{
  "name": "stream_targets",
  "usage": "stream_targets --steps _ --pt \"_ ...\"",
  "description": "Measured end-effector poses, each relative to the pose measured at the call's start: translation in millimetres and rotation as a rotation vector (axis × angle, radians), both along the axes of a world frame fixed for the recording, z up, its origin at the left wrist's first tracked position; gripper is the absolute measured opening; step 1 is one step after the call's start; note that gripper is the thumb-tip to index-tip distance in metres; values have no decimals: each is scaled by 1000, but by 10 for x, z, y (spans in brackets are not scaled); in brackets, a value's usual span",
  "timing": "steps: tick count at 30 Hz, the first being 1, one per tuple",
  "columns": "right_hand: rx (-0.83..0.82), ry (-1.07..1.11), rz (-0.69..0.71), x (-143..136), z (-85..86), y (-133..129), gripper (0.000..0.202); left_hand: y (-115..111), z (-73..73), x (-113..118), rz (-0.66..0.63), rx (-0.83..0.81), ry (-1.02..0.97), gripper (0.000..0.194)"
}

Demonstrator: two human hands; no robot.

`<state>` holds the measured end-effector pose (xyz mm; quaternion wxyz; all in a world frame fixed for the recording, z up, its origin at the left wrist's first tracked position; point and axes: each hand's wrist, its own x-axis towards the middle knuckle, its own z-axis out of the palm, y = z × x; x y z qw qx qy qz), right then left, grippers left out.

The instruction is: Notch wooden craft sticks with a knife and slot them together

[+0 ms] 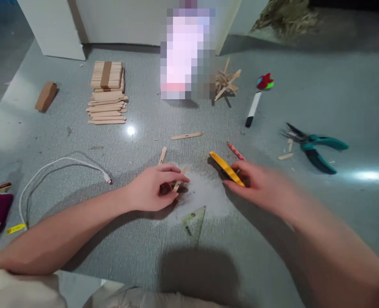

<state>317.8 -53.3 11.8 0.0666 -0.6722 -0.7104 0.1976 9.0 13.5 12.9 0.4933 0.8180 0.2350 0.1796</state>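
Note:
My left hand (157, 186) rests over the table, pinching a pale wooden craft stick (178, 184) between thumb and fingers. Another craft stick (163, 155) pokes out behind its knuckles. In my right hand (255, 182) is a long yellow tool (227, 167) with a dark side, its tip pointing up and left; no blade shows. White powder (205, 192) is spread on the surface between both hands. A clear set square (194, 222) lies just below the powder. Beyond the yellow tool is a red patterned pencil (236, 151), close to my right fingers.
Banded craft sticks (96, 77) and loose ones (107, 109) lie at the back left, near a brown block (46, 96). A white cable (57, 159) curves at left. Rightward are a stick pile (227, 83), a marker (253, 109) and green-handled pliers (317, 145). A single stick (186, 136) lies ahead.

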Motion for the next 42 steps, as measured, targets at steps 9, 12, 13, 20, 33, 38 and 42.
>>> stream_targets --steps 9,12,13,20,33,38,42 --pt "257 -33 481 -691 139 -691 37 13 -35 -33 106 51 34 22" --pt "228 -63 469 -839 61 -844 55 17 -24 -47 0 80 96 40" --pt "221 -76 433 -856 38 -852 54 17 -24 -51 -31 81 122 49" --pt "40 -141 275 -925 93 -699 35 13 -41 -70 -8 211 282 61" --pt "-1 -210 56 -760 52 -819 42 25 -103 -75 -69 323 215 18" --pt "-39 -168 14 -795 67 -859 41 32 -84 -77 -92 344 200 25" --pt "-11 -83 6 -793 111 -884 31 27 -56 -73 -102 354 196 27"
